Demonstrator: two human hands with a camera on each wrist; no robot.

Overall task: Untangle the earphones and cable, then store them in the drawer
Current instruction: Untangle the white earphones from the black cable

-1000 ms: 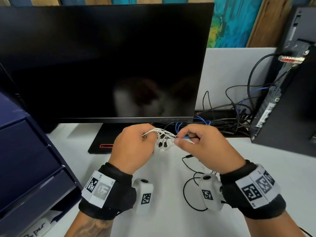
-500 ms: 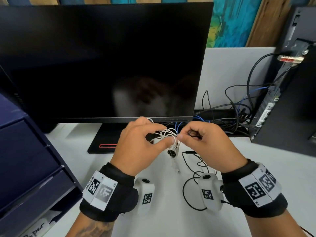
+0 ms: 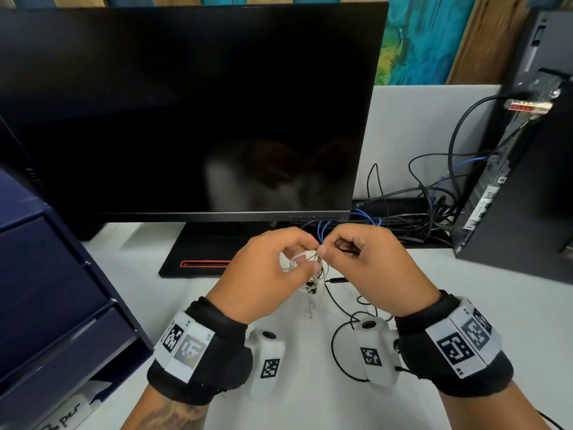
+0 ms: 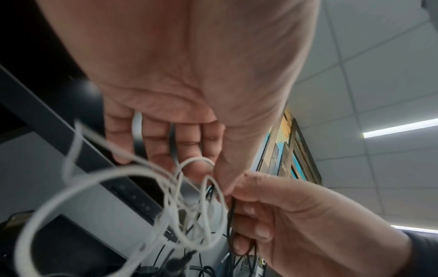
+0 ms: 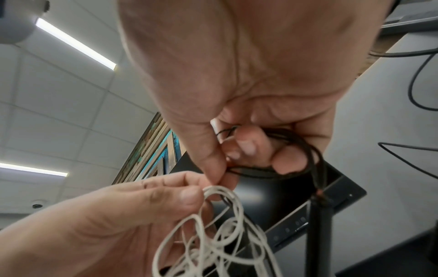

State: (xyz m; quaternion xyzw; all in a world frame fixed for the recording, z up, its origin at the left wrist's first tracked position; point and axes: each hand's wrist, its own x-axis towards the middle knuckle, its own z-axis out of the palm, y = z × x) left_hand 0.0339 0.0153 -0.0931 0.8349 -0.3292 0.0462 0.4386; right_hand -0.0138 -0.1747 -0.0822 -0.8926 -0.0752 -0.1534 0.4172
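Both hands are raised over the white desk point(image 3: 465, 305) in front of the monitor. My left hand point(image 3: 305, 259) pinches a tangle of white earphone cord point(image 3: 294, 262) between thumb and forefinger; its loops point(image 4: 189, 206) hang below the palm and the dark earbuds point(image 3: 311, 285) dangle under them. My right hand point(image 3: 328, 248) pinches at the same knot and keeps a small coil of thin black cable point(image 5: 296, 148) curled in its fingers. The rest of the black cable point(image 3: 336, 346) trails down in loops onto the desk. The two cords cross where the fingertips meet point(image 5: 220, 193).
A dark blue drawer unit point(image 3: 46, 290) stands at the left, its drawers pushed in. The monitor point(image 3: 186, 119) and its black foot point(image 3: 201, 252) are just behind the hands. A computer tower point(image 3: 527, 181) and a mass of cables point(image 3: 418, 212) fill the back right.
The white tangle has loosened, and its earbuds and a loose end now hang lower between the hands. The fingertips of both hands have drawn closer together at the knot.
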